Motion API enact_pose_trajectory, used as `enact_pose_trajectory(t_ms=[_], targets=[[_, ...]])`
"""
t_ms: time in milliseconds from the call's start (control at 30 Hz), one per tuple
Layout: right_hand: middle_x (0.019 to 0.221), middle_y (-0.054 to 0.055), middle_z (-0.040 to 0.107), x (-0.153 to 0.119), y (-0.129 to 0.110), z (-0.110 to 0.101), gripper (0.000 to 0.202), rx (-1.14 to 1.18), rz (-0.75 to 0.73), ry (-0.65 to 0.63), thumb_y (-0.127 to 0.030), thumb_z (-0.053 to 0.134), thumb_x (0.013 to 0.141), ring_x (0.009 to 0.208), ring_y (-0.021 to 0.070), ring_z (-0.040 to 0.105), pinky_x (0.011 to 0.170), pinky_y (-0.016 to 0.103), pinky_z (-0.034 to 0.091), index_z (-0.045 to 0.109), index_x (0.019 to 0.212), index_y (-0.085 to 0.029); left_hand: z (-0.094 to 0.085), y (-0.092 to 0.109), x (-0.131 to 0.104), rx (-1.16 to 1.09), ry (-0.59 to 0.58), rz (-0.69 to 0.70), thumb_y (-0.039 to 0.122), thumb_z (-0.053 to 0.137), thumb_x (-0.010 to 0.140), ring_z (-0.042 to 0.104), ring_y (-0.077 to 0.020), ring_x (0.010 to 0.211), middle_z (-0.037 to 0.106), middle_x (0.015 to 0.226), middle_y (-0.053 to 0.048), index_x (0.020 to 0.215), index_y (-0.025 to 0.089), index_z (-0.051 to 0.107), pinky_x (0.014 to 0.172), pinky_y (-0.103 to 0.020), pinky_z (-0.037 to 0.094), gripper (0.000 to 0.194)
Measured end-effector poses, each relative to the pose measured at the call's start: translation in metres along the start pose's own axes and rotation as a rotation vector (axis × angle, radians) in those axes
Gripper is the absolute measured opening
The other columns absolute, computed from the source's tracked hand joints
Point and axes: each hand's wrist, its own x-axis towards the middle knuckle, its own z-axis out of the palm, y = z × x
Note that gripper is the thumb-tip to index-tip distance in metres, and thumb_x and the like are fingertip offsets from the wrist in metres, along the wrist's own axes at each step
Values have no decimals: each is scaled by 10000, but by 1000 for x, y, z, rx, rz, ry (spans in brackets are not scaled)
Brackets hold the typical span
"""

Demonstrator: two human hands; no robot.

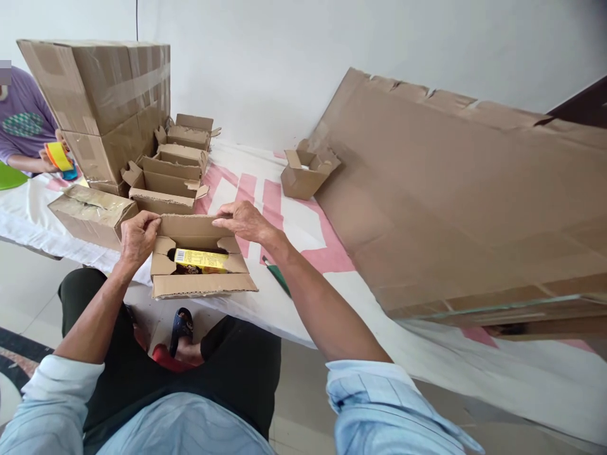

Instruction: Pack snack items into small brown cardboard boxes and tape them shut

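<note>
An open cardboard box (203, 282) sits at the table's near edge in front of me, its side flaps bent inward and its long near flap folded out. Inside lies a yellow printed carton (202, 258), partly under the side flaps. The far flap stands raised. My left hand (138, 237) pinches that flap at its left corner, while my right hand (244, 221) holds its top edge near the right end, thumb and fingers closed on it. A dark green pen-like object (276, 276) lies right of the box, partly hidden by my right forearm.
Left of my box stands a taped closed box (95, 212). Several open boxes (164, 183) line up behind, beside tall stacked cartons (114, 95). A small open box (303, 174) and a large leaning cardboard carton (455, 202) occupy the right. A person (23, 123) holds a tape dispenser (59, 158).
</note>
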Motion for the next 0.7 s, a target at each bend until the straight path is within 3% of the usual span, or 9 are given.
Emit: enact_pose_trajectory(t_ms=[100, 200, 300, 400, 533, 700], targets=[[961, 45, 828, -3, 10, 2, 159, -52, 26, 27, -274, 721, 1005, 874, 209, 701, 842, 346, 501, 858, 995, -194, -1, 1, 0, -42, 16, -26, 300, 720, 941, 688, -205, 753, 791, 859, -25, 941, 233, 781, 778, -362, 567, 90], [1168, 105, 831, -6, 15, 13, 218, -225, 14, 130, -248, 725, 1026, 1064, 284, 719, 954, 415, 556, 845, 1204, -212, -10, 9, -7, -20, -8, 29, 305, 745, 919, 737, -262, 994, 798, 1099, -69, 1037, 249, 756, 939, -422, 615, 131], [1337, 172, 767, -11, 12, 25, 350, -412, -57, 249, -200, 736, 1014, 1253, 367, 644, 1062, 503, 555, 801, 1358, -209, -22, 20, -20, 97, -159, 125, 315, 760, 911, 715, -331, 1267, 743, 1381, -115, 1052, 251, 782, 1155, -518, 591, 156], [1376, 177, 726, -22, -1, 36, 336, -484, -134, 307, -152, 685, 1030, 1294, 386, 594, 1073, 530, 534, 796, 1341, -211, -32, 30, -32, 224, -315, 173, 349, 802, 906, 658, -389, 1426, 645, 1577, -131, 1125, 253, 821, 1258, -589, 548, 240], [1331, 188, 703, -44, -18, 47, 203, -501, -113, 277, -226, 675, 1069, 1259, 378, 581, 1063, 522, 536, 804, 1222, -187, -38, 44, -37, 407, -483, 152, 441, 958, 808, 581, -491, 1514, 542, 1703, -154, 1255, 274, 793, 1225, -688, 566, 505], [1375, 176, 679, -62, -20, 52, 301, -454, 9, 121, -307, 809, 965, 1270, 367, 581, 1020, 488, 579, 765, 1239, -192, -35, 62, -36, 577, -602, 113, 428, 972, 756, 600, -532, 1475, 504, 1744, -201, 1332, 255, 703, 1143, -710, 609, 659]])
